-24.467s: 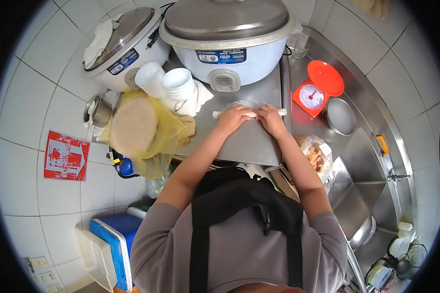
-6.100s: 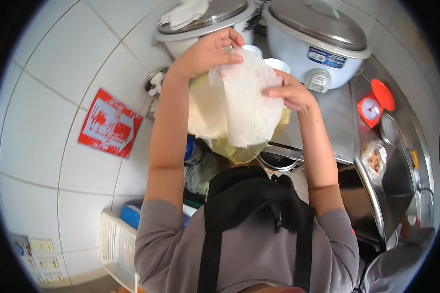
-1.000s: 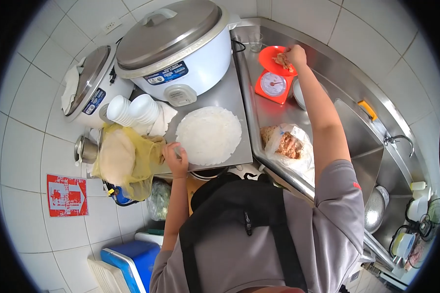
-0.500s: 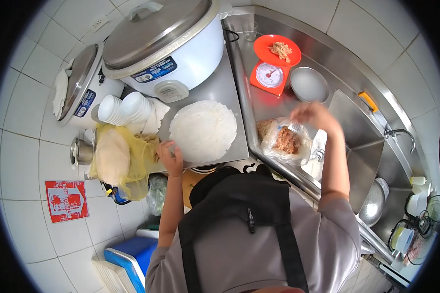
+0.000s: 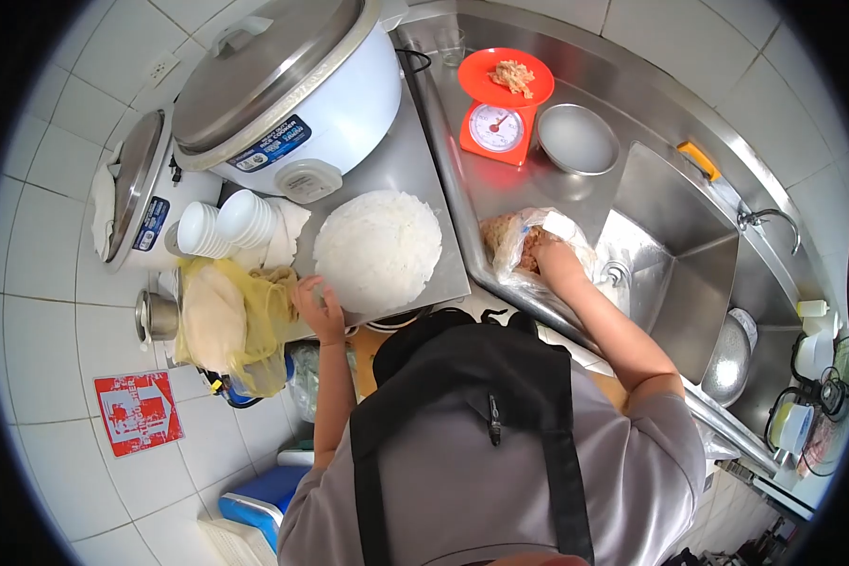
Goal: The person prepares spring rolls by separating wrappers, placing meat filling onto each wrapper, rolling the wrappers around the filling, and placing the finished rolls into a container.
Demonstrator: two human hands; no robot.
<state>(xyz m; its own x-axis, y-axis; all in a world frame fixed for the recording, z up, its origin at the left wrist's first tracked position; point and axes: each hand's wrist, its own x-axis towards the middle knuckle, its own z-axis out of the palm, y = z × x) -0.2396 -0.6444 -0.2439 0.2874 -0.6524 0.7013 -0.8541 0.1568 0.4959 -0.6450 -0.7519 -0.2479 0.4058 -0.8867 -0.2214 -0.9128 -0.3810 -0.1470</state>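
My left hand (image 5: 318, 309) rests at the front edge of the steel counter, fingers apart, beside a round white wrapper sheet (image 5: 377, 252) lying flat. To its left is a yellow plastic bag (image 5: 264, 325) around a stack of pale round sheets (image 5: 213, 316). My right hand (image 5: 558, 261) reaches into a clear plastic bag (image 5: 512, 257) of shredded brownish-orange filling; its fingertips are hidden in the bag. A small heap of shredded filling (image 5: 512, 77) sits on the red plate (image 5: 481, 89) of a red kitchen scale (image 5: 497, 128).
A large rice cooker (image 5: 349, 113) and a smaller one (image 5: 140, 189) stand at the back left, with stacked white cups (image 5: 245, 220) in front. Beside the scale is a metal bowl (image 5: 578, 140). A sink (image 5: 674, 283) lies at the right; a metal pot (image 5: 160, 315) is far left.
My right hand has gone from the scale plate down into the bag of filling, leaving a heap on the plate. My left hand stays near the wrapper sheet. The view has shifted slightly.
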